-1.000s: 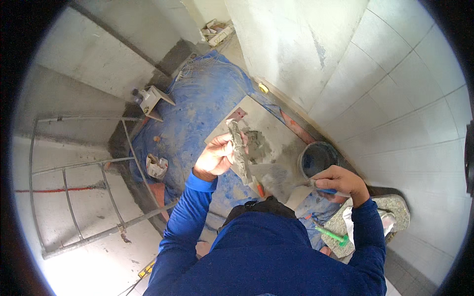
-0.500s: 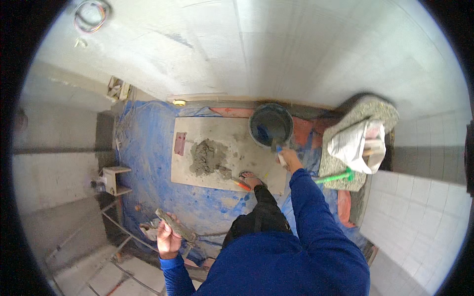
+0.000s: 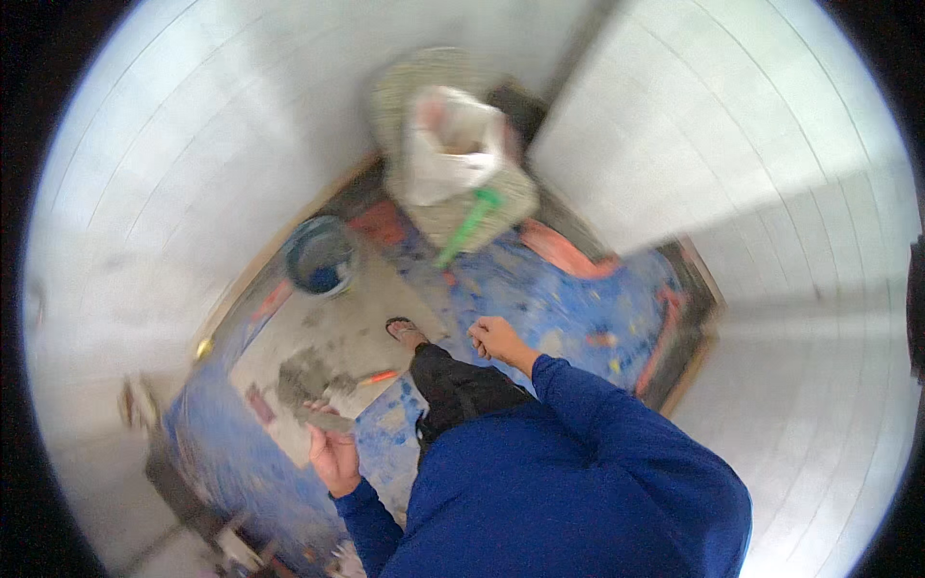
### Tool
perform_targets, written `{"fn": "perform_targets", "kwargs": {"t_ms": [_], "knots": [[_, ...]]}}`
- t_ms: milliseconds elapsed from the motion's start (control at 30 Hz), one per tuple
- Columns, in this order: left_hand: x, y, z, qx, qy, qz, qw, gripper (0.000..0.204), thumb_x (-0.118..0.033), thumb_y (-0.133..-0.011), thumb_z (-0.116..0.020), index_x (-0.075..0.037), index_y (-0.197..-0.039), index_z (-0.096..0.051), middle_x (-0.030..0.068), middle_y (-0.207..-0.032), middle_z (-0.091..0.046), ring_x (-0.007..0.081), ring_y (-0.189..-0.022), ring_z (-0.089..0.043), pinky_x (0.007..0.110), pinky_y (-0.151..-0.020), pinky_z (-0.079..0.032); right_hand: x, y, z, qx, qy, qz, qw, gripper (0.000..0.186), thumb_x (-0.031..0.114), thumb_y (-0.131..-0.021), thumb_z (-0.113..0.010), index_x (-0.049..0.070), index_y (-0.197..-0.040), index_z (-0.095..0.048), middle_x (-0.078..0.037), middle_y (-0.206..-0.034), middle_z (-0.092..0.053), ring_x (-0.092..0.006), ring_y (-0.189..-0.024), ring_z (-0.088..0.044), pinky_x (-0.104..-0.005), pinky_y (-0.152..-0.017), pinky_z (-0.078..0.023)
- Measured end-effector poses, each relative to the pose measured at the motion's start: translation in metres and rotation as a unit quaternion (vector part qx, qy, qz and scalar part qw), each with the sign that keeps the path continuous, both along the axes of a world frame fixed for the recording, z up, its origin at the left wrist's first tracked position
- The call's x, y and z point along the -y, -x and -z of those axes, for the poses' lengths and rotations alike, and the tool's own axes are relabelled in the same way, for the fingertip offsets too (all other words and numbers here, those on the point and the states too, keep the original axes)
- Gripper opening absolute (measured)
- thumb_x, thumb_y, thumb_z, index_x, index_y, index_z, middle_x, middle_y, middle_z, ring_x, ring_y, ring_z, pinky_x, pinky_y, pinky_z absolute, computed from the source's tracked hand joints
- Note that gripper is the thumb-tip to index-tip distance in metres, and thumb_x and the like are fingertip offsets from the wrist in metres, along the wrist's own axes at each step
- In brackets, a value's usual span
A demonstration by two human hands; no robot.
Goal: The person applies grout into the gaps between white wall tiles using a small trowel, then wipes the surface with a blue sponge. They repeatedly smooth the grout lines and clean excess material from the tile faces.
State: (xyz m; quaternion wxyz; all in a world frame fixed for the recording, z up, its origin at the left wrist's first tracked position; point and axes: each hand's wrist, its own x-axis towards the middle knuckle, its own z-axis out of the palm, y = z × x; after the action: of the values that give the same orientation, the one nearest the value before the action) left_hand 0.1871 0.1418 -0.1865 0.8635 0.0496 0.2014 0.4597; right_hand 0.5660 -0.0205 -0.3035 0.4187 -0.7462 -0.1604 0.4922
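My left hand (image 3: 334, 459) is closed round a flat, grey, mortar-smeared strip (image 3: 328, 420), whose exact kind I cannot make out. It is held low, above the edge of a pale board (image 3: 385, 299). My right hand (image 3: 496, 339) hangs over the blue sheet right of my foot, fingers curled in a loose fist with nothing visible in them. On the board lie a heap of wet grey mortar (image 3: 304, 376) and a tool with an orange handle (image 3: 379, 377). A dark bucket (image 3: 321, 255) stands at its far corner, with a blue thing inside, blurred.
A blue plastic sheet (image 3: 549, 289) covers the floor. Ahead, a white sack (image 3: 443, 159) rests on a speckled slab (image 3: 506, 207), with a green tool (image 3: 469, 227) leaning there. Pale walls (image 3: 674, 125) close in on both sides. My sandalled foot (image 3: 407, 332) stands on the board.
The view has swung right. My right hand has let go of the handled tool at the bucket and drawn away from it. My left hand still holds the grey strip.
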Motion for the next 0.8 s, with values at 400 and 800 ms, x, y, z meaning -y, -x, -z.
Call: {"fn": "perform_targets", "kwargs": {"t_ms": [400,800], "knots": [[0.01,-0.24,-0.023,-0.066,-0.127,0.419,0.896,0.032,-0.012,-0.106,-0.055,-0.002,-0.136,-0.055,0.0114,-0.138,-0.063,0.0258,-0.128,-0.059,0.043,-0.113,-0.048,0.453,0.033,0.043,0.237,0.383,0.307,0.838,0.041,0.039,-0.085,-0.069,-0.002,-0.088,-0.075,-0.027,-0.097,-0.073,-0.045,-0.096,-0.07,-0.0532,-0.084,-0.055],[0.406,-0.701,-0.155,0.11,-0.231,0.641,0.723,0.03,-0.012,-0.106,-0.058,-0.005,-0.135,-0.056,0.0077,-0.129,-0.064,0.0249,-0.125,-0.06,0.044,-0.11,-0.05,0.616,-0.013,-0.006,0.292,0.391,0.632,0.601,0.036,0.033,-0.091,-0.072,-0.003,-0.092,-0.074,-0.026,-0.081,-0.071,-0.044,-0.08,-0.07,-0.0536,-0.073,-0.052]]}}
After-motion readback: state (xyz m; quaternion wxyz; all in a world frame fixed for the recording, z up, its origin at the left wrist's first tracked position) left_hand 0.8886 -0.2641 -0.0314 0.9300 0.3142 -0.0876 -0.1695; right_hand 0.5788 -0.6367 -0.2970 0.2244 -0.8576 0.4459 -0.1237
